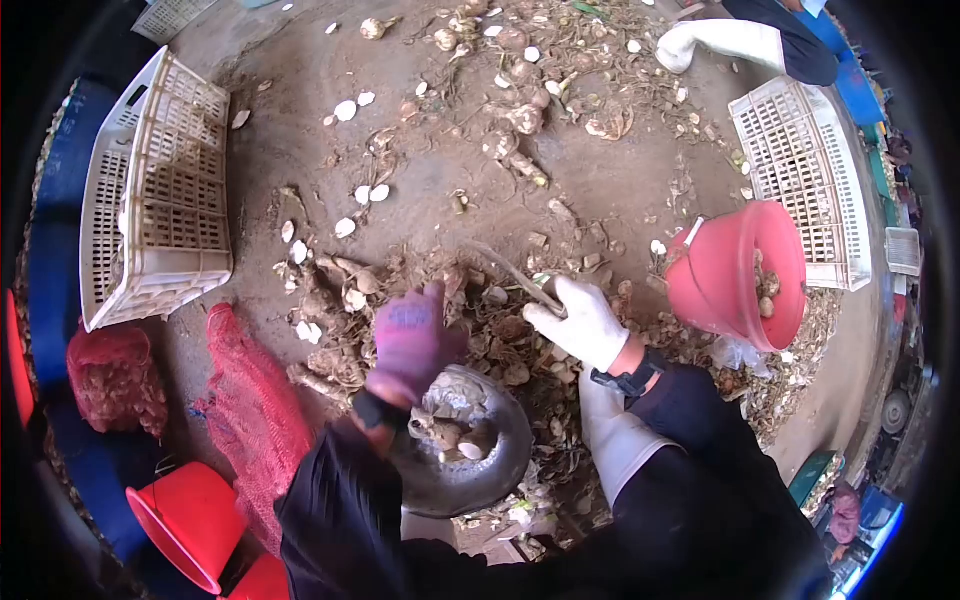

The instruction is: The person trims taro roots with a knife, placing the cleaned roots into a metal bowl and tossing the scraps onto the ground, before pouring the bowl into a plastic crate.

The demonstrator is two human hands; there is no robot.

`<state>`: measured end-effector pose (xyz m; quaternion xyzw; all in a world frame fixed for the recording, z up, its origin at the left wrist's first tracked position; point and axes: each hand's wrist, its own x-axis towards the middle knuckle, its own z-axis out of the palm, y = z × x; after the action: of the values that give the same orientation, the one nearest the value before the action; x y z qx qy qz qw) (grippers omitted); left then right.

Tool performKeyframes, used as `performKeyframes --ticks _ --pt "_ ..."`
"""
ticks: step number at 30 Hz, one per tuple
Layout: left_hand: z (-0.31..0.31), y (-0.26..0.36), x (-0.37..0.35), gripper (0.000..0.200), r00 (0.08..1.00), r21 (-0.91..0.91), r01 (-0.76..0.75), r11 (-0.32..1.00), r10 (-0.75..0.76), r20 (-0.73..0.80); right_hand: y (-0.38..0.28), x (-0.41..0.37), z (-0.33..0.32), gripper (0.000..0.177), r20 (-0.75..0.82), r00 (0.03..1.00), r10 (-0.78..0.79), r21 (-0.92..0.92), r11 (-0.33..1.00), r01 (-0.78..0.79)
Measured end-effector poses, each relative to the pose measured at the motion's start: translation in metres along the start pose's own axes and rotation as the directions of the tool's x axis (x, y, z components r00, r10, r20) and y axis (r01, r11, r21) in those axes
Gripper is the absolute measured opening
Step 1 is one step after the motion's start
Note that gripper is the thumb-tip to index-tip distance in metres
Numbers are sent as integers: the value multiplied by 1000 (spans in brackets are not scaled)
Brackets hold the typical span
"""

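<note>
Your right hand (582, 322) gripped a thin stick (508, 270), too blurred to identify. Your left hand (410, 340) lay knuckles-up over the roots (335, 295), so I cannot tell its grip.

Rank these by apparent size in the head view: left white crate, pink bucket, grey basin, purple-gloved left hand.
1. left white crate, clearly the largest.
2. pink bucket and grey basin: these look about alike, and the basin sits nearer the camera, so they are left unranked.
3. left hand, the smallest.
</note>
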<state>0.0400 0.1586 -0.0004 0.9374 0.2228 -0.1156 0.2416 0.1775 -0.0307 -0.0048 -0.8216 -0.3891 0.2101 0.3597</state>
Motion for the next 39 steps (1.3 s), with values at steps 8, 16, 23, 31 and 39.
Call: performKeyframes --ticks 8,16,23,31,39 --pt "50 -23 64 45 969 47 226 973 -230 93 2 -8 -20 44 35 997 64 -19 998 -64" --pt "-62 27 -13 65 965 -971 231 -59 138 221 -24 -1 -27 33 107 979 -171 -71 981 179" --pt "-25 5 -60 73 978 -899 205 388 -119 172 -43 -6 -27 28 255 899 -355 -142 906 398" --pt "-19 21 -78 63 965 -882 210 423 -233 118 -33 -10 -4 29 298 892 -339 -121 914 387" --pt "-47 23 -93 53 956 -852 -109 513 288 52 27 8 4 27 293 913 284 -114 959 -261"
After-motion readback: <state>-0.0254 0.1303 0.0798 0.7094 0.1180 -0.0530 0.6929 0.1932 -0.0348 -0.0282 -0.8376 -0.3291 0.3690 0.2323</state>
